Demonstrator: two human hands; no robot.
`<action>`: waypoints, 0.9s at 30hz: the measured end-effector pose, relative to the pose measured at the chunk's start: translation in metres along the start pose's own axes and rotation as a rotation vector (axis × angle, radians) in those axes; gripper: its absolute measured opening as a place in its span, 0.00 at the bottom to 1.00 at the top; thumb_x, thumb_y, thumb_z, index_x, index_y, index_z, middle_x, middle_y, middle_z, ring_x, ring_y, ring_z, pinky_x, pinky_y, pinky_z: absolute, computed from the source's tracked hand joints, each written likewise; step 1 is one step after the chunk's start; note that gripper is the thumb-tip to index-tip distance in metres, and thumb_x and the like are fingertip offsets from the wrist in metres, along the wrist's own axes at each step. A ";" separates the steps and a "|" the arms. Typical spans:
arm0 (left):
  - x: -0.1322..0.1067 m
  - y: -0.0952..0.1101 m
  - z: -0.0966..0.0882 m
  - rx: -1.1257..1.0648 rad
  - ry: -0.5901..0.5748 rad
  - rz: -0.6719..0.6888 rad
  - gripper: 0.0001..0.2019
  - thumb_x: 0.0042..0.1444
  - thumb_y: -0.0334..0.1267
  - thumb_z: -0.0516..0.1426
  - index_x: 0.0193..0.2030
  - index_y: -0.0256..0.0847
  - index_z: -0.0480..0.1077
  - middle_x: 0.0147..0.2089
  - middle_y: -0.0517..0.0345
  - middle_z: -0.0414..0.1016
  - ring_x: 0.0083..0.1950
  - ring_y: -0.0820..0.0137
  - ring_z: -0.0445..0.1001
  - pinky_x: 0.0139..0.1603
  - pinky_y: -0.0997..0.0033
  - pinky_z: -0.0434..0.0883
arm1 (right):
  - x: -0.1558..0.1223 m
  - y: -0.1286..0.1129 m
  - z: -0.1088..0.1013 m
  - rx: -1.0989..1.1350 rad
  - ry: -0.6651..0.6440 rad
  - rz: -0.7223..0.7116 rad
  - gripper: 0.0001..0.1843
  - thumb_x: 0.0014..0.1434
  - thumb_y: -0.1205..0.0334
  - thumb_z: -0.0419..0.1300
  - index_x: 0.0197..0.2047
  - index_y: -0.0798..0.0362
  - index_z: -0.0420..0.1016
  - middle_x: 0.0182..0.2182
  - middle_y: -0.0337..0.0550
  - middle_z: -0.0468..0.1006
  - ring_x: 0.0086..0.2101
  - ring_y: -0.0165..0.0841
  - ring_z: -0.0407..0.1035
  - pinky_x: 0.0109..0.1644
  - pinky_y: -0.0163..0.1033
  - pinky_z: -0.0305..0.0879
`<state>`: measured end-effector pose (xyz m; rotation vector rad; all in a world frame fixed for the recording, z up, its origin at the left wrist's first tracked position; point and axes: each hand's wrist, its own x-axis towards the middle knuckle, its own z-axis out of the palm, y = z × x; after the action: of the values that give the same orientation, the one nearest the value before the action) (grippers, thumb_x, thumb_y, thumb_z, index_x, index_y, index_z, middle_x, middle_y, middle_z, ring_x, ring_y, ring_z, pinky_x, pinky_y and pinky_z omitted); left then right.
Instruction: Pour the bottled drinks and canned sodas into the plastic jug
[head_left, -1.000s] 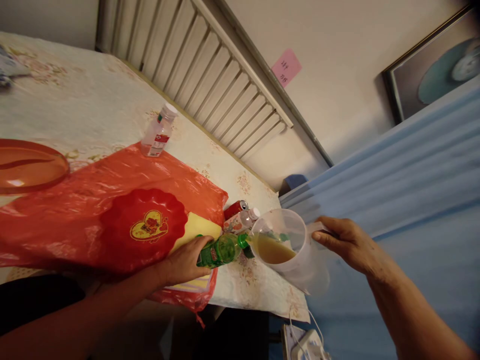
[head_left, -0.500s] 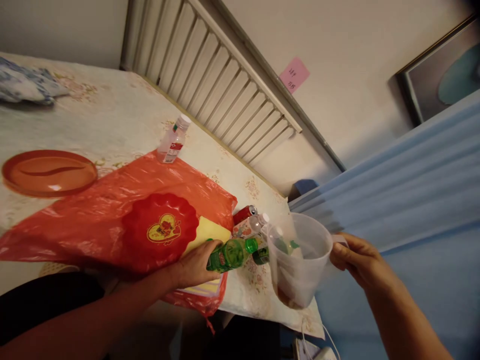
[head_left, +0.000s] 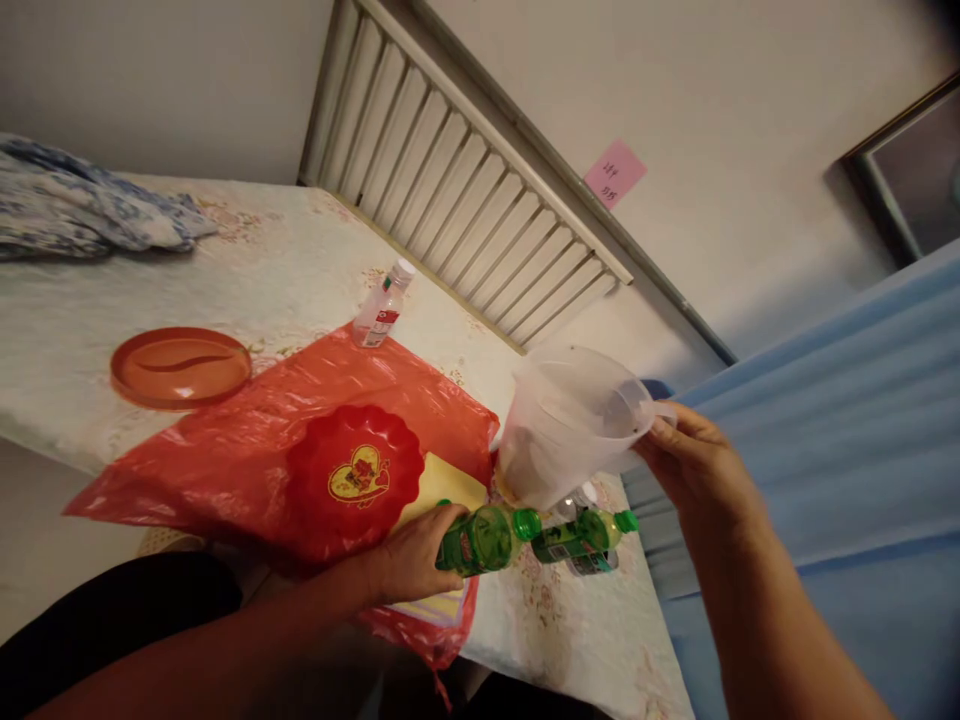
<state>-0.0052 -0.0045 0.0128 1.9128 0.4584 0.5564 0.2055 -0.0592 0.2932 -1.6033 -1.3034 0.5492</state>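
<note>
Head cam: left hand has its fingers wrapped round a green plastic bottle close to the near edge of the table, can't tell if the base actually rests on anything. Right hand is curled tight around the handle of a translucent plastic jug, tilted, up over the table's right end, with a brownish tint low down in it. Another green bottle, green cap on, is just past the jug's bottom, toward that same right end. Middle of the table is a red plastic bag spread out, with a scalloped red dish (heart print in the center) and some yellow sheets on it. Clear bottle with a red label sits near the far edge by the radiator. Orange oval tray is over toward the left end, and a blue-and-white cloth is bunched up at the far left corner
</note>
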 end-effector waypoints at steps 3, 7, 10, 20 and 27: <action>-0.001 0.002 -0.002 -0.016 -0.015 0.001 0.33 0.41 0.35 0.63 0.57 0.44 0.60 0.54 0.52 0.71 0.55 0.58 0.71 0.55 0.60 0.69 | 0.019 0.012 0.028 0.105 -0.040 -0.033 0.14 0.45 0.51 0.71 0.26 0.49 0.75 0.19 0.35 0.68 0.23 0.31 0.62 0.29 0.38 0.60; -0.002 0.006 -0.004 -0.033 -0.036 -0.025 0.35 0.41 0.36 0.63 0.58 0.45 0.59 0.57 0.50 0.69 0.58 0.57 0.69 0.59 0.57 0.66 | 0.034 0.033 0.066 0.305 -0.125 -0.047 0.13 0.47 0.52 0.69 0.23 0.51 0.72 0.19 0.35 0.67 0.24 0.30 0.62 0.33 0.39 0.60; -0.003 0.008 -0.006 -0.037 -0.052 -0.022 0.35 0.41 0.35 0.63 0.59 0.45 0.59 0.58 0.49 0.69 0.59 0.56 0.68 0.61 0.56 0.65 | 0.041 0.050 0.092 0.465 -0.160 -0.008 0.16 0.50 0.49 0.66 0.22 0.50 0.69 0.19 0.35 0.65 0.24 0.30 0.60 0.32 0.38 0.60; -0.004 -0.003 0.001 -0.039 -0.032 -0.027 0.38 0.41 0.39 0.66 0.60 0.46 0.59 0.59 0.50 0.69 0.58 0.54 0.69 0.59 0.56 0.67 | 0.055 0.112 0.158 0.664 -0.339 0.170 0.20 0.51 0.47 0.66 0.20 0.51 0.68 0.15 0.33 0.62 0.21 0.29 0.57 0.30 0.37 0.58; -0.003 -0.001 -0.001 -0.034 -0.037 -0.033 0.36 0.41 0.39 0.66 0.58 0.45 0.60 0.55 0.51 0.70 0.56 0.55 0.70 0.56 0.58 0.68 | 0.056 0.120 0.179 0.708 -0.388 0.202 0.16 0.53 0.51 0.62 0.20 0.50 0.67 0.16 0.33 0.60 0.20 0.28 0.56 0.29 0.36 0.57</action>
<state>-0.0079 -0.0054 0.0120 1.8764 0.4534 0.5038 0.1371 0.0665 0.1232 -1.0582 -1.0390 1.3316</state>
